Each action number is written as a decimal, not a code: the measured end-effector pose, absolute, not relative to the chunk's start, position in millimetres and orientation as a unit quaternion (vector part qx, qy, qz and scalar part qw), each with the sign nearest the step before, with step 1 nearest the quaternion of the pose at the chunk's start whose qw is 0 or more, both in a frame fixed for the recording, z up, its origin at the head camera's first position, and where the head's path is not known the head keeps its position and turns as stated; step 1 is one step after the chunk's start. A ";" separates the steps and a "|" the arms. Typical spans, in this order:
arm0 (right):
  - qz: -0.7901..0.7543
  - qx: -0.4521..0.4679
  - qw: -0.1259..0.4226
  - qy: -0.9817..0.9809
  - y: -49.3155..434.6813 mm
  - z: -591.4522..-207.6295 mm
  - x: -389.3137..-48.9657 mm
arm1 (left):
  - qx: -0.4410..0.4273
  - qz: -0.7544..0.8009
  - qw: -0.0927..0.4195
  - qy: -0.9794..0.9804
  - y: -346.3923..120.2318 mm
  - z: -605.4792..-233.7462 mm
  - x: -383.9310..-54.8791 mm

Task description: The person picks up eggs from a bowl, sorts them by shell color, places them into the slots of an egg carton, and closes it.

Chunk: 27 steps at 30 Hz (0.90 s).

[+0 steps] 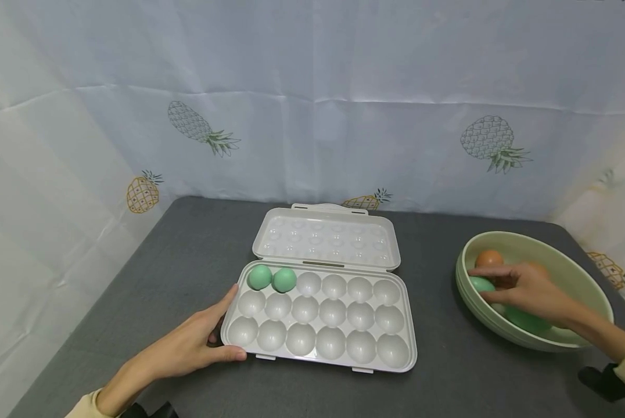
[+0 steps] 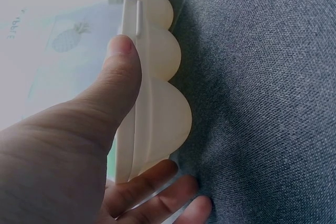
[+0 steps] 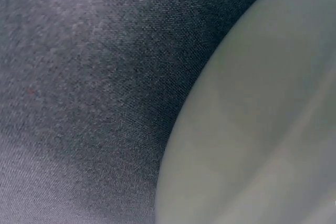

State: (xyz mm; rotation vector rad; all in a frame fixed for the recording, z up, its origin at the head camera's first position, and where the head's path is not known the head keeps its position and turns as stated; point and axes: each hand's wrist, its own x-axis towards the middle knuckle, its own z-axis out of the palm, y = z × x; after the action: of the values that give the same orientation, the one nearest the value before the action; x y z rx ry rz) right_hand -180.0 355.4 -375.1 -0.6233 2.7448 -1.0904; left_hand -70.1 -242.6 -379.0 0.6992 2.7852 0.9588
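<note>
An open, pale egg box (image 1: 320, 313) lies on the grey table, its lid (image 1: 325, 238) folded back to the far side. Two green balls (image 1: 260, 277) sit in the back-left cups; the other cups hold nothing. My left hand (image 1: 192, 342) grips the near-left corner of the box. In the left wrist view, the thumb (image 2: 118, 72) lies along the front edge and the fingers (image 2: 152, 192) curl round the left side. Inside a light green bowl (image 1: 466, 290) at the right, my right hand (image 1: 527, 290) pinches a green ball (image 1: 481, 284) between thumb and fingers.
Orange balls (image 1: 489, 258) and a larger green one (image 1: 527, 319) lie in the bowl, partly behind the right hand. The right wrist view is filled by the bowl's outer wall (image 3: 252, 119) and grey cloth (image 3: 79, 77). A pineapple-print curtain (image 1: 312, 145) hangs behind the table.
</note>
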 end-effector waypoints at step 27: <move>-0.420 -0.102 0.042 0.901 336.7 -358.4 -180.9 | 0.232 0.319 0.060 0.917 -243.1 -378.7 -70.2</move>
State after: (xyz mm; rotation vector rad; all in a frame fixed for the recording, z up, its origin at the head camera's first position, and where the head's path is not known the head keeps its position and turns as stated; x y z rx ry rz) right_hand -180.9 336.7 -358.4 -0.3130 2.7567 -1.2844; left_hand -70.2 -243.1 -378.7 0.7020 2.7757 0.9663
